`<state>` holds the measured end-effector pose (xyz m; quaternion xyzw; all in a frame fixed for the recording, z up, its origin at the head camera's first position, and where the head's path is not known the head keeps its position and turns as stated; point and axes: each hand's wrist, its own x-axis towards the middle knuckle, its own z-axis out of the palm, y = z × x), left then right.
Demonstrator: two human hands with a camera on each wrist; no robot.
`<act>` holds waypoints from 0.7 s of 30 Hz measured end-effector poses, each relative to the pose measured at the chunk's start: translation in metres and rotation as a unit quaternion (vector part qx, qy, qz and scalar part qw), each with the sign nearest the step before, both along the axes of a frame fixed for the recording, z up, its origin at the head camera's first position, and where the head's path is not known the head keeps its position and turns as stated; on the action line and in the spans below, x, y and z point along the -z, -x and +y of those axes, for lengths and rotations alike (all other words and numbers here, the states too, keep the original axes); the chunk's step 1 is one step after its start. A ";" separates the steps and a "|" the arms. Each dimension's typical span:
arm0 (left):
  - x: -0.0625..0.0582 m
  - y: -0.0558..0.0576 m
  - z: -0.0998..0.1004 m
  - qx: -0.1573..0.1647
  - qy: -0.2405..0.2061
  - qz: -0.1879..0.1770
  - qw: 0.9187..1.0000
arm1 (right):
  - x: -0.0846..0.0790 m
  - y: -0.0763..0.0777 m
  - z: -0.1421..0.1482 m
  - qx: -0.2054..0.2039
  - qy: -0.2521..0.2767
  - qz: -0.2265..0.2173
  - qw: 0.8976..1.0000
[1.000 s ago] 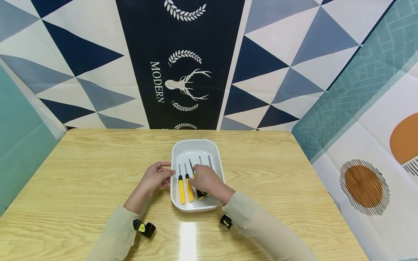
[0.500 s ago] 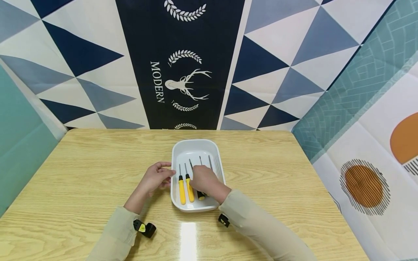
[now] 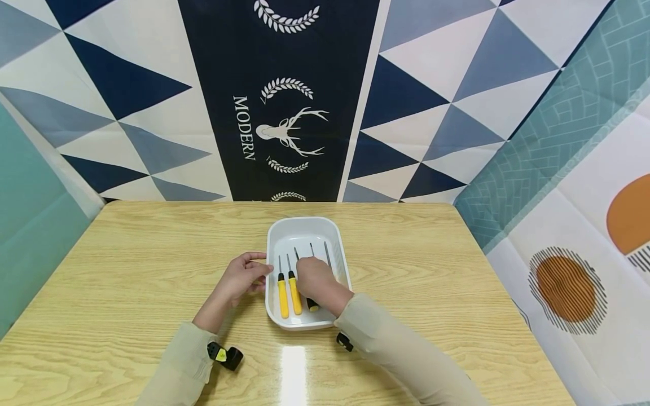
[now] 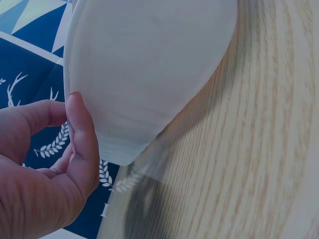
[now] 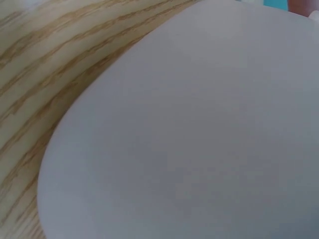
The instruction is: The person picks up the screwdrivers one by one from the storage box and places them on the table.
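A white rectangular tray [image 3: 301, 229] holds several screwdrivers lying side by side. Two at the left have yellow handles, one screwdriver [image 3: 282, 298] beside another screwdriver [image 3: 294, 296]. A black-and-yellow handle [image 3: 312, 305] shows beneath my right hand [image 3: 317, 280], which is down inside the tray with its fingers hidden; whether they hold a screwdriver cannot be seen. Farther right, a thin shaft [image 3: 327, 254] sticks out past the hand. With thumb and fingers, my left hand [image 3: 241, 279] pinches the tray's left rim. The left wrist view shows this hand [image 4: 55, 174] on the tray wall [image 4: 154, 64].
The tray stands on a wood-grain table [image 3: 167, 254]. Behind it hangs a patterned cloth [image 3: 284, 113] with a deer print. The right wrist view is mostly filled by the tray's outer wall [image 5: 174, 124]. A black wrist device [image 3: 225, 355] sits at the left cuff.
My right hand and forearm have shifted slightly to the left inside the tray, covering more of the screwdriver handles on the right. The left hand and the tray have stayed put.
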<state>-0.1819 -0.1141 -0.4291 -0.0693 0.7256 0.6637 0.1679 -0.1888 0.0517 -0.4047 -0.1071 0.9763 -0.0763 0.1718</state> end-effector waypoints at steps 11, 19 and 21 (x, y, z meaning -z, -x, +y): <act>0.002 0.000 0.000 0.004 0.006 0.004 1.000 | 0.002 -0.001 -0.002 0.001 -0.008 0.004 1.000; 0.002 0.001 -0.001 0.002 0.010 -0.001 1.000 | 0.001 -0.003 -0.005 -0.034 -0.037 0.017 0.999; 0.002 0.001 -0.002 0.002 0.010 -0.002 1.000 | 0.001 -0.004 -0.006 -0.034 -0.041 0.015 0.998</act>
